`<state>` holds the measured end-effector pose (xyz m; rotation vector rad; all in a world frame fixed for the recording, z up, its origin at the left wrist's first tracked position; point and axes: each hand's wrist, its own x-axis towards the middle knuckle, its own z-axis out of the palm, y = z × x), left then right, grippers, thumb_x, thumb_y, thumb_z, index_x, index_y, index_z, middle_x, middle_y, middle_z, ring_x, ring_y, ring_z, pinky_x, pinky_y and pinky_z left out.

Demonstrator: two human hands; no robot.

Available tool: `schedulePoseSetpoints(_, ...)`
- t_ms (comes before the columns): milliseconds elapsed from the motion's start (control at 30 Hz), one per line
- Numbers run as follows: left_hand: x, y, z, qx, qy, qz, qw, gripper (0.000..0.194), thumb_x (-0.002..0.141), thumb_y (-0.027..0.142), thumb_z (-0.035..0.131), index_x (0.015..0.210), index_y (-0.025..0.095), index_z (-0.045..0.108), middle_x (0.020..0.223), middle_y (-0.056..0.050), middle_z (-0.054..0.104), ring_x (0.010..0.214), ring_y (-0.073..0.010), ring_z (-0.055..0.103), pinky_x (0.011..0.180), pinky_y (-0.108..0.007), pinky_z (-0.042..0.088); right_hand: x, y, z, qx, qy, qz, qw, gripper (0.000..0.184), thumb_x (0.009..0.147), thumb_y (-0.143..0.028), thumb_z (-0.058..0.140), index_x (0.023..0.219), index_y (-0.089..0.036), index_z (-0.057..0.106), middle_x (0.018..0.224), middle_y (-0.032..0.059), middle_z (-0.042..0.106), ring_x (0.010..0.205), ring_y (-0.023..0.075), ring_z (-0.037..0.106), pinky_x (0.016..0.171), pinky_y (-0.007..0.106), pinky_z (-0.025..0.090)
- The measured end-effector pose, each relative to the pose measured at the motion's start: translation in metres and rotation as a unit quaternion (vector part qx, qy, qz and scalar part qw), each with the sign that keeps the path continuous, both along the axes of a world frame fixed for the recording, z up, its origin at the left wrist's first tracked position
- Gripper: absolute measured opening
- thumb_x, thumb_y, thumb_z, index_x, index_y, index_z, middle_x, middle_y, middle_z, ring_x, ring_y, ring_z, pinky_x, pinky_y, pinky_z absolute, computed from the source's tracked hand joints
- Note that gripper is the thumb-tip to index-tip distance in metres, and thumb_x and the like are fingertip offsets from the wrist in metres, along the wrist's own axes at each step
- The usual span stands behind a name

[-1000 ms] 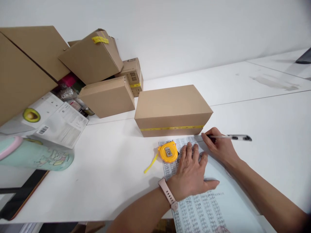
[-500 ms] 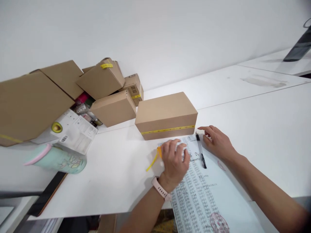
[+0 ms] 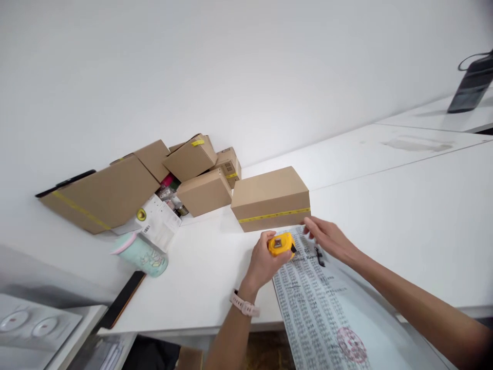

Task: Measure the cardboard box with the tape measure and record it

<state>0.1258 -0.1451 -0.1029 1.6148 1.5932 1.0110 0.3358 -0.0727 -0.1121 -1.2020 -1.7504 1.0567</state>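
My left hand (image 3: 267,261) is wrapped around a yellow tape measure (image 3: 281,244) with a grey patch on its top and a black part at its right end. It holds this just in front of a closed brown cardboard box (image 3: 271,198), which has a yellow measuring strip (image 3: 275,215) along its front face. By the box's lower right corner is my right hand (image 3: 325,236), palm down, fingers a little apart; whether they touch the box is unclear. Below both hands lies a printed paper sheet (image 3: 327,308) with a red stamp. A blurred black pen (image 3: 319,256) rests on it.
Several cardboard boxes (image 3: 206,192) lean together at the left. Close to them are a white avocado-printed package (image 3: 159,223) and a mint-green tumbler (image 3: 142,255) with a pink rim. A dark bottle (image 3: 470,87) stands far right. The white table (image 3: 208,288) ends at a front edge.
My left hand has turned, and the tape measure now shows clearly in its grip. My right hand has shifted left, towards the box corner. The camera view has shifted too.
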Motion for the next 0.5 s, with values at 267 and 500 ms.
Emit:
schedulePoseSetpoints(267, -0.013, 0.0, 0.043, -0.006, -0.145, -0.1, 0.984, 0.046, 0.081, 0.054, 0.071, 0.108, 0.019, 0.062, 0.111, -0.01, 0.07, 0.101, -0.0243, 0.066, 0.086, -0.035, 0.051, -0.019, -0.025, 0.055, -0.201, 0.181, 0.117, 0.956, 0.057, 0.083, -0.073, 0.059, 0.08, -0.016, 0.069, 0.086, 0.0083, 0.065, 0.072, 0.016, 0.057, 0.063, 0.029, 0.048)
schedulePoseSetpoints(500, -0.058, 0.033, 0.079, 0.01, -0.201, -0.047, 0.978, 0.045, 0.072, 0.051, 0.081, 0.098, 0.018, 0.067, 0.098, -0.007, 0.072, 0.089, -0.0225, 0.067, 0.081, -0.032, 0.05, 0.004, 0.012, 0.088, -0.141, 0.186, 0.09, 0.968, 0.03, 0.08, -0.043, 0.08, 0.076, -0.017, 0.065, 0.071, -0.0009, 0.058, 0.062, 0.0102, 0.049, 0.061, 0.026, 0.045)
